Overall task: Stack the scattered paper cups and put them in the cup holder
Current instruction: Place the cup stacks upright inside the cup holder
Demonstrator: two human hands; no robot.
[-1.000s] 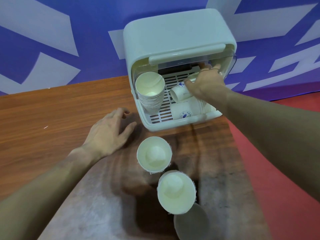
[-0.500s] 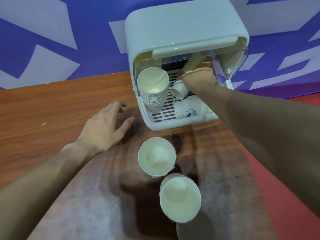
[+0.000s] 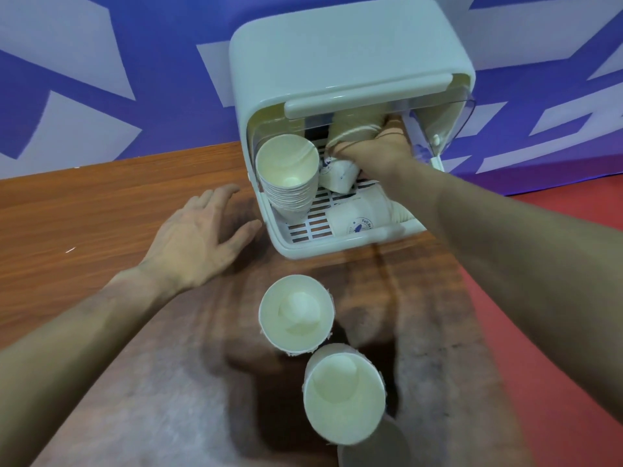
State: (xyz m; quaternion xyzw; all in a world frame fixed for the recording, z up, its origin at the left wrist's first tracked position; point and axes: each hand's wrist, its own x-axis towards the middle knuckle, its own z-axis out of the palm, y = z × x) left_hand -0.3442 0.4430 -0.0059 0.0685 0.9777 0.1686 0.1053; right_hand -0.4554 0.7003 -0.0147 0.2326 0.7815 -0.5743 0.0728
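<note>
Right hand (image 3: 377, 156) closed around a stack of paper cups (image 3: 340, 175), reaching deep under the raised clear lid (image 3: 438, 126) of the cup holder (image 3: 337, 55) at twelve o'clock; stack tipped on its side, mouth toward seven o'clock. Left hand (image 3: 199, 237) spread flat, fingers wide, gripping nothing, on the wooden table (image 3: 84, 214) at nine o'clock, thumb just beside the holder's front corner. Inside the holder: tall nested stack (image 3: 290, 176) leaning at the left wall, another cup (image 3: 360, 217) lying against the front lip. Two upright cups, near (image 3: 296, 313) and nearer (image 3: 344, 392), close together at six o'clock. Open tabletop toward nine o'clock; table edge and red floor (image 3: 556, 332) toward three.
</note>
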